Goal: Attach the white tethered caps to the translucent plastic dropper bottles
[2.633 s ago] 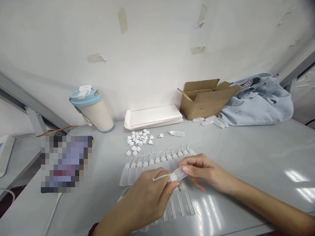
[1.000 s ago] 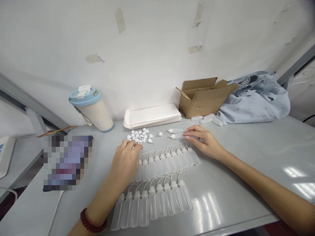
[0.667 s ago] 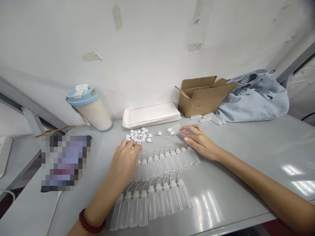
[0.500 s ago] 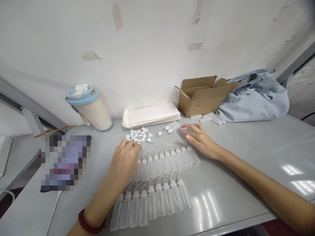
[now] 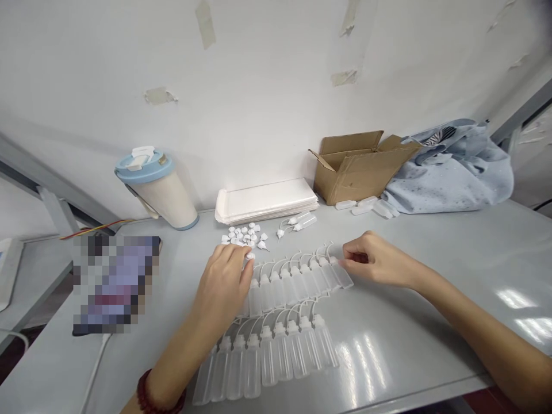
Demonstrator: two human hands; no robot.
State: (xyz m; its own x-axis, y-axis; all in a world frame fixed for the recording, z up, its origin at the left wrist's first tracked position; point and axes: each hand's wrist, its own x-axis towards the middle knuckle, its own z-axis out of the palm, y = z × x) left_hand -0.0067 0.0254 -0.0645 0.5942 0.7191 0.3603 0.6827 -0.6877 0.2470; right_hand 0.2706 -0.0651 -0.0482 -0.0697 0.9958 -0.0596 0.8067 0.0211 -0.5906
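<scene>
Between the thumb and fingers of my left hand (image 5: 226, 279) is a small white cap (image 5: 250, 257). That hand is beside a pile of white caps (image 5: 245, 232), some with thin needle tips. My right hand (image 5: 377, 259) has its thumb and fingers pinched at the neck of the rightmost clear squeeze bottle (image 5: 342, 273). This bottle ends the back row of bottles (image 5: 297, 284), partly hidden by my left hand. Nearer me is a second row of bottles (image 5: 267, 359), with thin curved straps at their tops. Two loose bottles (image 5: 305, 221) lie behind, beside a needle-tipped cap (image 5: 280, 233).
A stack of white envelopes (image 5: 267, 200) lies against the wall. An open cardboard box (image 5: 366, 172), several small clear pieces (image 5: 366, 205) and blue fabric (image 5: 452, 172) are at the back right. A tumbler (image 5: 159, 192) and a blurred phone (image 5: 123, 282) are at left.
My right hand has drawn back from the two loose bottles to the row's right end, its fingers closing together. My left hand has turned slightly, and a white cap now shows at its fingertips.
</scene>
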